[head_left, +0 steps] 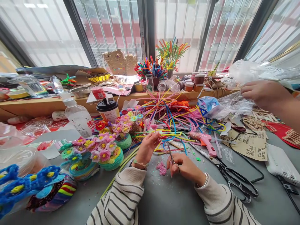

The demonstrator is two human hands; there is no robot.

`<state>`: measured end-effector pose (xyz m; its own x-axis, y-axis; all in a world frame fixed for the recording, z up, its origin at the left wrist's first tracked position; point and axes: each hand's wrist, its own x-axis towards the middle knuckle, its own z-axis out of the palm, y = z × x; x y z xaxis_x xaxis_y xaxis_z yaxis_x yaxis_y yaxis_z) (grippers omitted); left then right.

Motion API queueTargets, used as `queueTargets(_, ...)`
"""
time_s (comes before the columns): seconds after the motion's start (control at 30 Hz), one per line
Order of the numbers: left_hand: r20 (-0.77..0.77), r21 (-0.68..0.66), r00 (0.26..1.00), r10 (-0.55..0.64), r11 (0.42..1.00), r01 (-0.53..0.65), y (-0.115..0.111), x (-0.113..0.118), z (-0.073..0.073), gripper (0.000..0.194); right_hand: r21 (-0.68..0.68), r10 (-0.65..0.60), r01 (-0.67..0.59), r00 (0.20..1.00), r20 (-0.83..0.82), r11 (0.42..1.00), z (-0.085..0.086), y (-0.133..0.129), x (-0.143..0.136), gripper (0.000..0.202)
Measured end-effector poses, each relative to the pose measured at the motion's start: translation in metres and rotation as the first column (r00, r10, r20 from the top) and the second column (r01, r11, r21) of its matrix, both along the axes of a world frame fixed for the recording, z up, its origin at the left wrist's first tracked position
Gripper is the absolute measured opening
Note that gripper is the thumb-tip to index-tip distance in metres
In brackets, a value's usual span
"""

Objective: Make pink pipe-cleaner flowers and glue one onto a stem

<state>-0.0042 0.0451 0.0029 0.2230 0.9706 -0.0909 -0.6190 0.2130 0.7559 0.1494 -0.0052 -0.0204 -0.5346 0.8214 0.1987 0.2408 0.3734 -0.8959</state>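
My left hand [147,150] is raised over the middle of the table, thumb and fingers pinched on a thin pink pipe cleaner [153,127] whose fuzzy tip stands above the fingers. My right hand [184,167] grips small scissors [172,153], their blades pointing up and away towards the left hand. On the grey table between the two hands lies a clump of pink fuzz [161,168], with fine specks scattered around it. Just beyond the hands spreads a tangled pile of coloured pipe cleaners [164,109].
Left stand pipe-cleaner flower pots [109,153], a pump bottle [78,115] and a lidded cup [108,109]. Right lie a pink glue gun [206,142], large black scissors [231,178] and a white device [282,162]. Another person's hand [262,92] touches clear plastic bags [236,104].
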Motion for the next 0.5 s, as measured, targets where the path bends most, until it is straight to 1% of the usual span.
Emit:
queueTargets(0.13,0.026,-0.003,0.999,0.022,1.0,-0.022,-0.0006,0.0013,0.0019,0.013,0.009,-0.014,0.014,1.0,0.001,1.0,0.0006,0.0007,0.0002,0.064)
queueTargets(0.27,0.023,-0.005,0.999,0.042,0.999,-0.042,-0.0006,0.0017,0.003,0.015,0.003,-0.032,0.032,0.999,0.031,0.999,0.0032,-0.0002,-0.0008,0.071)
queueTargets(0.4,0.008,0.0,0.998,0.057,0.998,-0.057,0.0,0.0014,0.0011,0.016,0.073,-0.066,0.058,0.992,0.11,0.996,0.0033,-0.0006,-0.0025,0.069)
queueTargets(0.5,0.008,0.022,0.999,0.039,0.999,-0.039,-0.0001,0.0016,-0.0004,0.015,0.101,-0.055,0.037,0.982,0.183,0.994,0.0013,-0.0007,-0.0039,0.069)
